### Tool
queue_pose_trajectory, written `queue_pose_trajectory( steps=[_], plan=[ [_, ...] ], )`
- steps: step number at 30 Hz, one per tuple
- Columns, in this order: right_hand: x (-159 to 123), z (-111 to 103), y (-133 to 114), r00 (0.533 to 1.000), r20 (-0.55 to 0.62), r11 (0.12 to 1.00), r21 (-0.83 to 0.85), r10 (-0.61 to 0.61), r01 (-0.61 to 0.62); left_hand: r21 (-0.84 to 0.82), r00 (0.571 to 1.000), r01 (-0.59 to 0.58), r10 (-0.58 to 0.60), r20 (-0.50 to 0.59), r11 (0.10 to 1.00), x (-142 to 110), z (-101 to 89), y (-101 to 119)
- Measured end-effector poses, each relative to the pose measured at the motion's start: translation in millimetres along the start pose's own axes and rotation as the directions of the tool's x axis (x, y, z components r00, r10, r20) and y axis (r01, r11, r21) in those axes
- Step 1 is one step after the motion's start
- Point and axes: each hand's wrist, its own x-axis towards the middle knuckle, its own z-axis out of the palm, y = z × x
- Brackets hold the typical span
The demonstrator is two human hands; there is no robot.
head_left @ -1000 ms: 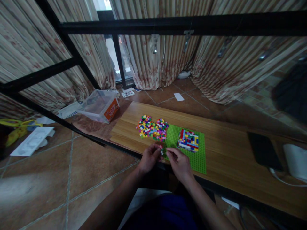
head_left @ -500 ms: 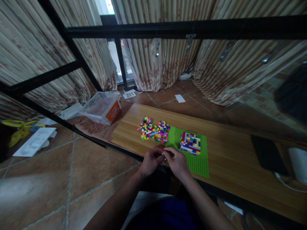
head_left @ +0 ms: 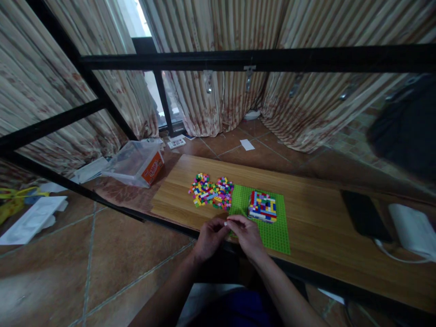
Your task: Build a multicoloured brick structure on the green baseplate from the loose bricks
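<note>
At the near edge of the bench, my left hand (head_left: 208, 238) and my right hand (head_left: 248, 235) meet with thumbs and fingertips pinched together. Between them shows a tiny white toy brick (head_left: 225, 223); fingers cover most of it. Just beyond my right hand lies a green studded baseplate (head_left: 277, 236). A low block built from many-coloured toy bricks (head_left: 262, 206) sits on it, with a dark gap near its middle. Left of the baseplate, loose toy bricks (head_left: 211, 193) are spread in a pile on the wood.
The wooden bench (head_left: 316, 218) carries a dark phone (head_left: 364, 215) and a white device (head_left: 412, 229) with a cable at right. Beyond its left end stands a clear plastic box (head_left: 134, 163) with an orange label. A black metal rail (head_left: 211, 60) crosses before the curtains.
The whole view has shifted, with the bench scene sitting a little further left and lower. My hands stay together at the bench edge, their fingers slightly repositioned around the white brick.
</note>
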Motion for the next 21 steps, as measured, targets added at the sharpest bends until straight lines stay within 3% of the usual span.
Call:
queue_pose_trajectory(
  steps=[6, 17, 21],
  plan=[
    [5, -8, 2, 0.995, 0.086, 0.987, -0.15, -0.04, 0.053, 0.055, 1.0, 0.028, -0.029, 0.013, 0.998, 0, -2.6, -1],
    [-9, 0, 17, 0.97, -0.052, 0.969, -0.088, -0.238, 0.233, 0.056, 0.999, 0.012, -0.014, 0.036, 0.998, 1, -6.5, -5],
    [-10, 1, 8, 0.952, -0.073, 0.953, -0.083, -0.299, 0.293, 0.03, 0.999, 0.046, -0.046, 0.012, 0.999, 1, -4.6, 0]
  ],
)
